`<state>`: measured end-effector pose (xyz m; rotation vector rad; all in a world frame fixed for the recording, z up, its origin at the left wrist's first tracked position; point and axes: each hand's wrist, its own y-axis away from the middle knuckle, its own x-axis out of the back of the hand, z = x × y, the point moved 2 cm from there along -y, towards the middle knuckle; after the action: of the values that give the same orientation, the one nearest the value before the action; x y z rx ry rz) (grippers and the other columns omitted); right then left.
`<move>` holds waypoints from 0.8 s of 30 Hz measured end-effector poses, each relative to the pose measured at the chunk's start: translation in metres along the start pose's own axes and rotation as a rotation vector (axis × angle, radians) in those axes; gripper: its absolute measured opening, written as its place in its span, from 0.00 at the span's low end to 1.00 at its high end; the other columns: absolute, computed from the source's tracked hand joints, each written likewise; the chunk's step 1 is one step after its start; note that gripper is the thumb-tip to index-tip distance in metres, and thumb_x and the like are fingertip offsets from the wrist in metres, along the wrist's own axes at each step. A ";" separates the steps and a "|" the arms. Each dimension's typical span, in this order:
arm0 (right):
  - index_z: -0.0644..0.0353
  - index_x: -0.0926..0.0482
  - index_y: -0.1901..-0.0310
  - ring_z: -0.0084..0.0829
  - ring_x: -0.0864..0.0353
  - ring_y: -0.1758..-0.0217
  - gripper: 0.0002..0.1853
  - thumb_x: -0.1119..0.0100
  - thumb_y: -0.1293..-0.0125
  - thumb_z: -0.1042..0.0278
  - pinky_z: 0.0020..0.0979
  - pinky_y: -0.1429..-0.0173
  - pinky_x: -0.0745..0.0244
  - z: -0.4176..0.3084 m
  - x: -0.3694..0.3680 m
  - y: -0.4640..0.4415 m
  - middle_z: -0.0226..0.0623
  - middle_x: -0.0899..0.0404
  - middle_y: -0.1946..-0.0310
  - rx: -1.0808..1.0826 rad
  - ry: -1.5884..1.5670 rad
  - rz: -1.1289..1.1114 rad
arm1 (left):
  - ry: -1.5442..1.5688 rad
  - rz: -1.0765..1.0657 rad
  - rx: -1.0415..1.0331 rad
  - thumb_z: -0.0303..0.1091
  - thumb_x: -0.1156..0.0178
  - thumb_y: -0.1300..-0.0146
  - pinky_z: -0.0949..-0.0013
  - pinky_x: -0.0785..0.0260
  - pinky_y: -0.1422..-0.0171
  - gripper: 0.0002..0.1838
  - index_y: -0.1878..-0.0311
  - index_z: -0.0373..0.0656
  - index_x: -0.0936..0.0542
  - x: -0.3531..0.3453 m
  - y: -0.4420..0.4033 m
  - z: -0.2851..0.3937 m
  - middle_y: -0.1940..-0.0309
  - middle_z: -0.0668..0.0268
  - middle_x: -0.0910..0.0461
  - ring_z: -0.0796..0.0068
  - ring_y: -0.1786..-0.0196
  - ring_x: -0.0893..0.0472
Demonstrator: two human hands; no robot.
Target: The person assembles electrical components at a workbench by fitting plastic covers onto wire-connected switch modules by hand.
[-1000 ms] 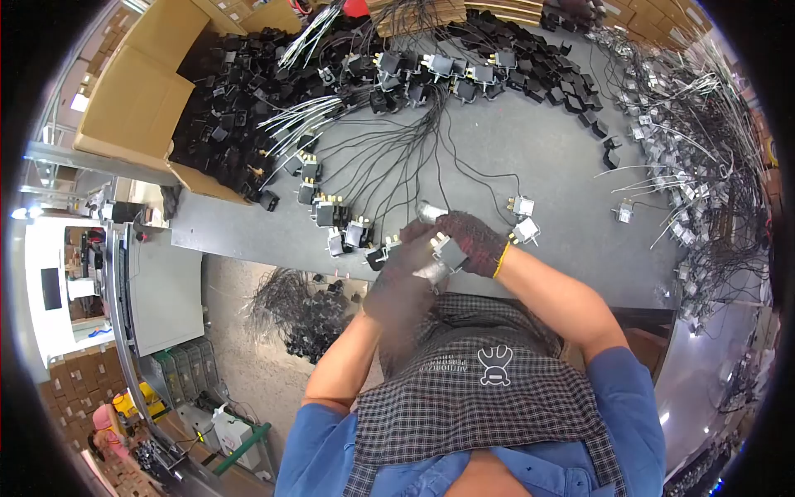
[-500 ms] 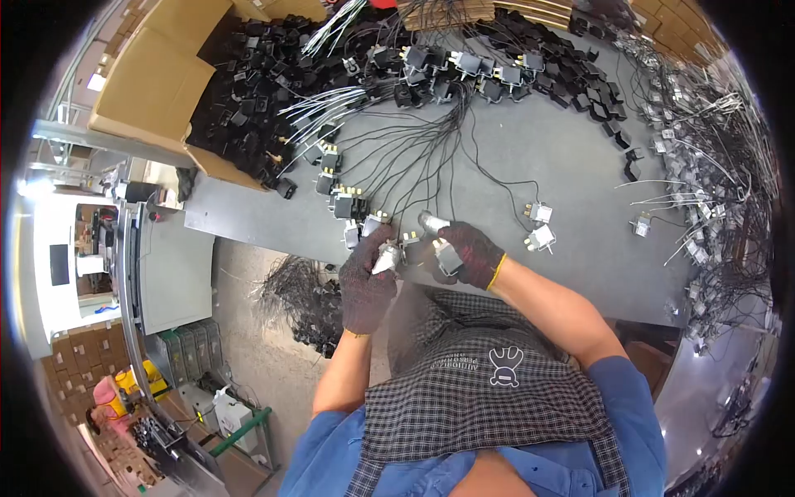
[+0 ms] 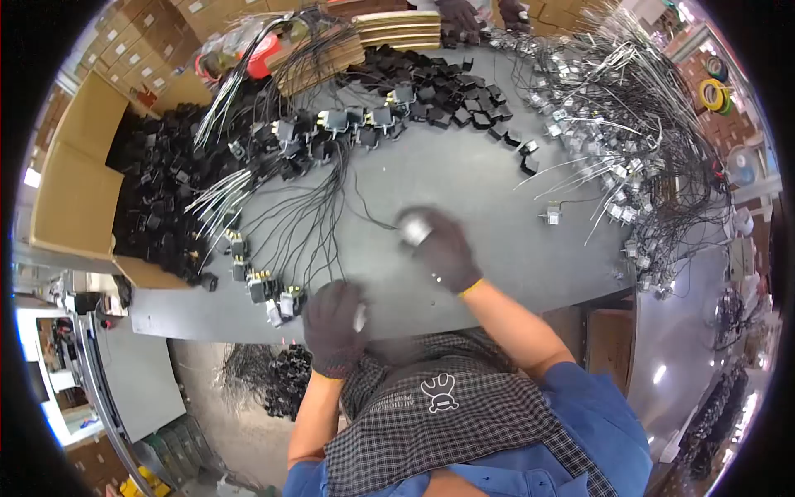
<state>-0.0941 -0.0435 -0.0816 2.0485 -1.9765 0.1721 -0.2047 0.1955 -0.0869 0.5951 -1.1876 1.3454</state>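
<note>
Both my hands wear dark knit gloves with whitish wrapping on the thumb or fingertip. My left hand point(image 3: 335, 327) is curled at the table's front edge; whatever it holds is hidden. Just left of it, small black-and-grey blocks with brass terminals point(image 3: 260, 288) stand in a row, with thin black cables point(image 3: 319, 236) running up to a bundle. My right hand point(image 3: 439, 251), smeared by motion, is over the middle of the grey table point(image 3: 497, 257). One black cable point(image 3: 370, 217) runs up to its fingers; its grip is unclear.
An open cardboard box point(image 3: 79, 190) of black housings stands left. Black housings point(image 3: 464, 99) line the back, and wired metallic parts point(image 3: 621, 174) pile up right. One loose part point(image 3: 552, 215) lies near them. Another person's gloved hands point(image 3: 460, 16) show at the far edge.
The view has turned right. My right hand has moved right from the front edge to over where two loose wired blocks lay. The block seen in it before no longer shows. My left hand stays near the edge.
</note>
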 end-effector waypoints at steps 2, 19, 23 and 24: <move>0.52 0.14 0.41 0.48 0.11 0.42 0.15 0.37 0.27 0.69 0.44 0.36 0.18 0.040 0.067 -0.038 0.44 0.10 0.47 0.306 0.416 0.549 | -0.051 0.060 -0.062 0.40 0.30 0.40 0.40 0.38 0.19 0.26 0.37 0.53 0.17 0.008 0.002 -0.006 0.33 0.62 0.22 0.49 0.27 0.25; 0.56 0.20 0.42 0.59 0.15 0.42 0.23 0.33 0.32 0.51 0.52 0.37 0.21 0.084 0.218 -0.090 0.52 0.12 0.46 -0.148 0.776 0.422 | 0.044 -0.029 -0.156 0.53 0.34 0.31 0.42 0.28 0.27 0.39 0.20 0.49 0.29 -0.011 -0.018 0.046 0.32 0.52 0.19 0.43 0.33 0.18; 0.55 0.21 0.38 0.58 0.14 0.42 0.22 0.33 0.32 0.59 0.51 0.37 0.20 0.086 0.187 -0.064 0.51 0.13 0.43 -0.021 0.799 0.424 | 0.287 -0.558 0.085 0.60 0.34 0.30 0.46 0.20 0.45 0.40 0.20 0.53 0.30 -0.045 -0.059 0.092 0.42 0.51 0.12 0.45 0.49 0.10; 0.55 0.21 0.36 0.56 0.13 0.42 0.23 0.33 0.32 0.62 0.49 0.37 0.19 0.091 0.180 -0.055 0.51 0.14 0.42 0.120 0.754 0.417 | 0.345 -0.640 0.101 0.60 0.34 0.31 0.46 0.19 0.48 0.40 0.21 0.54 0.30 -0.057 -0.064 0.096 0.45 0.51 0.11 0.45 0.52 0.10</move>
<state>-0.0403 -0.2411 -0.1242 1.2902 -1.8571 1.0022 -0.1628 0.0732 -0.0857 0.7058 -0.5754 0.9081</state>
